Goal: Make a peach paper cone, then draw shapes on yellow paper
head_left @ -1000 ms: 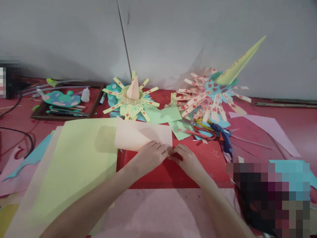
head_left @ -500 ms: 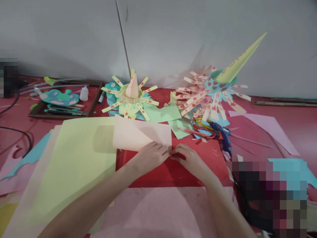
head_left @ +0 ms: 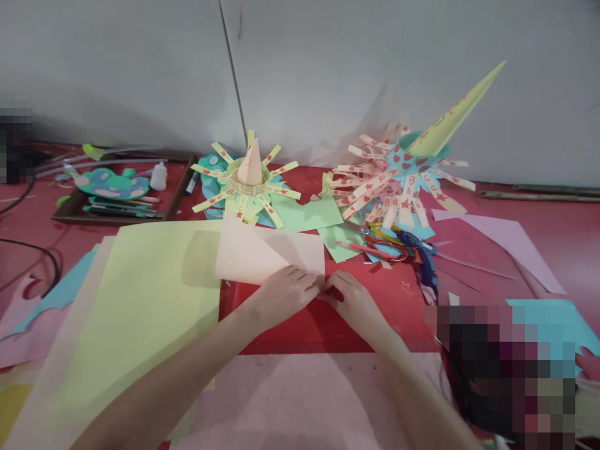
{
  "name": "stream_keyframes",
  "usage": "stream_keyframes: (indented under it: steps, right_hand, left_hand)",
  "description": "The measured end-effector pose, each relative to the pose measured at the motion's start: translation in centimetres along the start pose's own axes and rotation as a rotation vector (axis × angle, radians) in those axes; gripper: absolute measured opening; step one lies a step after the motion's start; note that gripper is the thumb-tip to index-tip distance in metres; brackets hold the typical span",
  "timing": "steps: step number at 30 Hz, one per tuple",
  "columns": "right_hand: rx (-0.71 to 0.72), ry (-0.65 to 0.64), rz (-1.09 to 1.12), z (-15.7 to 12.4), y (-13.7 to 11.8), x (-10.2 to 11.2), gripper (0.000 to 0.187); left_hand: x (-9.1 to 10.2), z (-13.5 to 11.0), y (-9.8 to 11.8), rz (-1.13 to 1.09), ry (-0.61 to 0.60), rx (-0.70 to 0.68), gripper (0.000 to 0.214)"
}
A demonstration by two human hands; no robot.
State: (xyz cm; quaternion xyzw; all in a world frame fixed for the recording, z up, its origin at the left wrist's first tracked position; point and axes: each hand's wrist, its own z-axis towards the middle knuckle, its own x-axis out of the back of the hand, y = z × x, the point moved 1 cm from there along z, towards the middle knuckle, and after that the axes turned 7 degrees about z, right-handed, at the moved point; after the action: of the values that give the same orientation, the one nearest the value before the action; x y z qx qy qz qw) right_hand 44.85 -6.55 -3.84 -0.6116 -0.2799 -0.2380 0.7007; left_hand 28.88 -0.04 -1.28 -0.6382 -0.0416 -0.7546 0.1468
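A pale peach sheet of paper [head_left: 248, 250] lies in front of me, one side folded or rolled over so a slanting edge crosses it. My left hand [head_left: 290, 290] presses on its lower right part with the fingers bent over the edge. At the sheet's lower right corner, my right hand [head_left: 347, 294] pinches the paper between thumb and fingers. Both hands' fingertips nearly meet there. Under the hands is a red board [head_left: 384, 306]. Large yellow paper [head_left: 150, 312] lies left of my left forearm, slightly overlapped by the peach sheet.
Paper crowns with lettered strips, one smaller [head_left: 250, 181] and one with a tall yellow cone [head_left: 450, 119], stand near the wall. Scissors [head_left: 394, 250] and a blue glue gun [head_left: 422, 250] lie right of the sheet. A wooden tray [head_left: 60, 212] holds a glue bottle [head_left: 159, 176] and pens.
The peach sheet's upper left corner has lifted slightly higher. My right hand has shifted a little left at the corner; my left hand stays nearly in place.
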Motion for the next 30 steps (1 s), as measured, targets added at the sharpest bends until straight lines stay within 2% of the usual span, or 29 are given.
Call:
stream_keyframes:
  steps: [4, 12, 23, 30]
  right_hand:
    - [0.017, -0.001, 0.006, 0.01, 0.11, -0.02, 0.01]
    - [0.02, -0.013, 0.015, 0.02, 0.2, 0.14, 0.01]
    - [0.023, 0.019, 0.02, 0.08, 0.14, 0.13, 0.008]
    - [-0.01, -0.031, 0.053, 0.01, 0.24, 0.55, 0.009]
  left_hand:
    - [0.05, 0.05, 0.06, 0.04, 0.037, -0.023, 0.022]
    - [-0.07, -0.02, 0.23, 0.069, 0.015, -0.049, 0.023]
    - [0.21, 0.03, 0.05, 0.069, 0.024, -0.009, 0.021]
    - [0.28, -0.09, 0.09, 0.049, 0.016, 0.0, 0.017]
